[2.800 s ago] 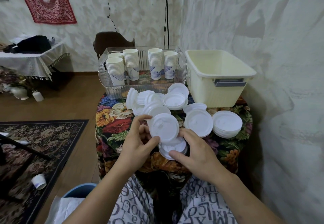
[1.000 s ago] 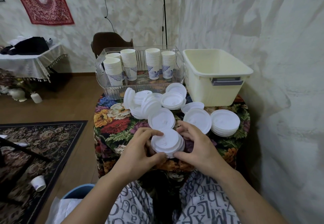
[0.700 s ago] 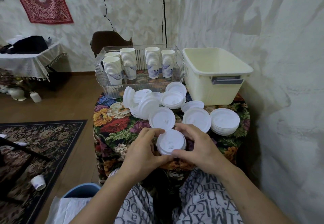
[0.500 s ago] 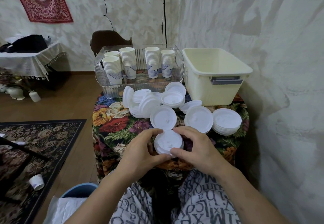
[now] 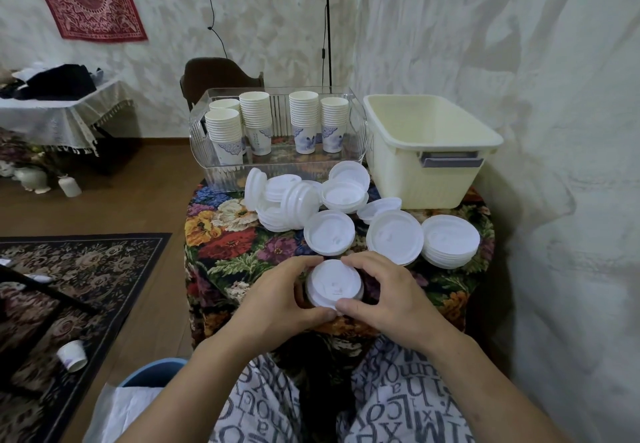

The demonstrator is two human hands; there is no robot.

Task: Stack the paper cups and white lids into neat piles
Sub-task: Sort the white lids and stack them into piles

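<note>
Squared up since the earlier frames: small lid pile [image 5: 333, 285] at the near edge of the counter [image 5: 221, 231], formerly fanned and askew, now drawn into one column with edges nearly flush. Left hand [image 5: 277, 298] and right hand [image 5: 388, 292] cupped around opposite sides of the pile, fingers curled against its rim, thumbs meeting at the near side; both clamped lightly on the pile, neither lifting it. Pile resting flat on the floral cloth, axis upright, top lid showing a raised rim and a small sip slot toward the near side. Step in hand, as judged: final alignment before the next lid is added. Nearest loose lid [image 5: 329, 237] just beyond the fingertips toward the far edge, lying flat, about midway between the hands and so within equal reach of either. Second flat lid [image 5: 394, 236] a little toward the right edge, nearer the right hand. Finished lid stack [image 5: 450, 241] at the right edge, neat and low. Unsorted lid heap [image 5: 284, 203] toward the far left, several lids on edge or tilted. Cup stacks [image 5: 261, 120] already nested upright in the clear tray [image 5: 221, 175] at the far edge; cream bin [image 5: 433, 151] at the far right corner.
</note>
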